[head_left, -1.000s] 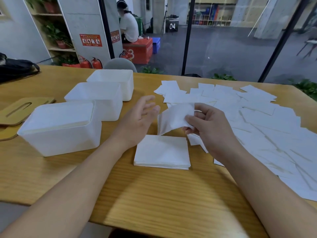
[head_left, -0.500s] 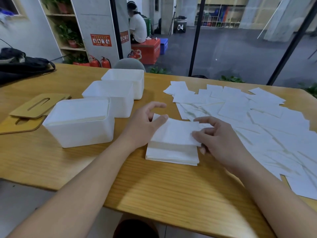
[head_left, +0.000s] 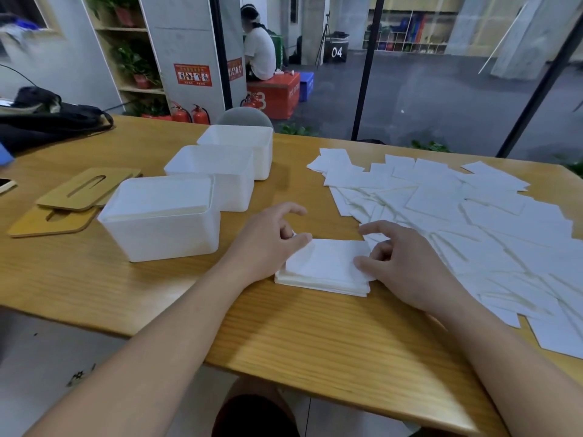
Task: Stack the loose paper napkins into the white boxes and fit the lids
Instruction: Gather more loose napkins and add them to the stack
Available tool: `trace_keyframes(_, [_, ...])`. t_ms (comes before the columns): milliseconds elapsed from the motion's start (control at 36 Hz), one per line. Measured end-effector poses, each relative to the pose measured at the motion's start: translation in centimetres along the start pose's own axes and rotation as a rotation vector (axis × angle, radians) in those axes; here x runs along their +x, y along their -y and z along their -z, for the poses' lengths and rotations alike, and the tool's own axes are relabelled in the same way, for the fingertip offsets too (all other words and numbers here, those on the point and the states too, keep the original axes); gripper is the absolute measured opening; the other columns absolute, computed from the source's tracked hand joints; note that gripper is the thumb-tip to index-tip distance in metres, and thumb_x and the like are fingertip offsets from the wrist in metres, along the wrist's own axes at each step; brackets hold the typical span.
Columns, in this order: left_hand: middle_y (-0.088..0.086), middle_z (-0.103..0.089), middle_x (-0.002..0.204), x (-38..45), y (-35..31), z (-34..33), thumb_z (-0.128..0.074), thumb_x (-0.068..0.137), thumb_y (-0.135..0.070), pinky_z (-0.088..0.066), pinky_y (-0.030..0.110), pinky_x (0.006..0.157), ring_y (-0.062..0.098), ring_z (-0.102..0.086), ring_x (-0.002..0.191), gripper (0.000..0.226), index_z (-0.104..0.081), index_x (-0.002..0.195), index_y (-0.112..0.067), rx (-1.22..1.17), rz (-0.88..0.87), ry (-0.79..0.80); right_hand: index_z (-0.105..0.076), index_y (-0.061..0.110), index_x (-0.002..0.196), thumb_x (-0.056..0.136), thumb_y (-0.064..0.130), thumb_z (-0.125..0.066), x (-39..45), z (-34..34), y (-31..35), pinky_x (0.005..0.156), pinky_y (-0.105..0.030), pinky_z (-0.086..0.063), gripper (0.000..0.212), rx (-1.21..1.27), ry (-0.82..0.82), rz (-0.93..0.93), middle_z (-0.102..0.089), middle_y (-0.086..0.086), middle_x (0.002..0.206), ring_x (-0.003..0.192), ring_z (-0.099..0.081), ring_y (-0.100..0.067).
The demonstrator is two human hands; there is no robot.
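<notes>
On the wooden tabletop (head_left: 315, 335), two slotted wooden lids (head_left: 75, 197) lie at far left, beside three white boxes (head_left: 164, 222) set in a row, the nearest filled with napkins. The left hand (head_left: 268, 244) pinches the left edge of the napkin stack (head_left: 325, 269) with curled fingers, and the right hand (head_left: 407, 266) grips its right edge. Loose napkins (head_left: 457, 216) lie spread over the tabletop's right side, touching the stack's far right corner.
</notes>
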State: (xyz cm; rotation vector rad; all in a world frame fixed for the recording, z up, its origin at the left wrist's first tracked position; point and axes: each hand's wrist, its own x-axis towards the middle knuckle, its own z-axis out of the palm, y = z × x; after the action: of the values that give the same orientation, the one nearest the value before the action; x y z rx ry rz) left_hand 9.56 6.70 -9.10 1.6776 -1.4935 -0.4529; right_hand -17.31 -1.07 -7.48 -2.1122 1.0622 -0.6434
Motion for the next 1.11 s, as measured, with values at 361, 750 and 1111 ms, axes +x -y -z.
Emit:
trace_keyframes(361, [-0.011, -0.068, 0.075, 0.0, 0.2, 0.5, -0.081, 0.094, -0.048, -0.05, 0.025, 0.072, 0.004, -0.067, 0.076, 0.035, -0.068, 0.126, -0.041, 0.087, 0.049, -0.033, -0.066, 0.04, 0.121, 0.09, 0.036, -0.083, 0.0, 0.1, 0.3, 0.069, -0.028, -0.047, 0.036, -0.006, 0.08, 0.007, -0.074, 0.004, 0.068, 0.063, -0.066, -0.006])
trace_keyframes(750, [-0.023, -0.06, 0.101, -0.2, 0.3, -0.4, -0.07, 0.102, -0.053, -0.035, 0.017, 0.084, -0.013, -0.047, 0.101, 0.007, -0.071, 0.103, -0.047, 0.232, -0.075, 0.061, -0.071, 0.05, 0.1, 0.081, 0.064, -0.084, 0.2, -0.9, -0.7, 0.072, -0.03, -0.052, 0.027, -0.162, -0.02, 0.079, -0.067, 0.026, 0.096, 0.087, -0.064, 0.0])
trace_keyframes(1111, [-0.023, -0.064, 0.115, -3.3, 0.5, 1.6, -0.067, 0.107, -0.045, -0.045, 0.014, 0.084, -0.003, -0.062, 0.105, 0.013, -0.074, 0.118, -0.044, 0.01, -0.009, -0.046, -0.071, 0.048, 0.105, 0.089, 0.051, -0.081, 0.4, -1.3, 0.6, 0.068, -0.027, -0.047, 0.019, -0.098, -0.177, 0.189, -0.067, 0.016, 0.092, 0.079, -0.063, -0.01])
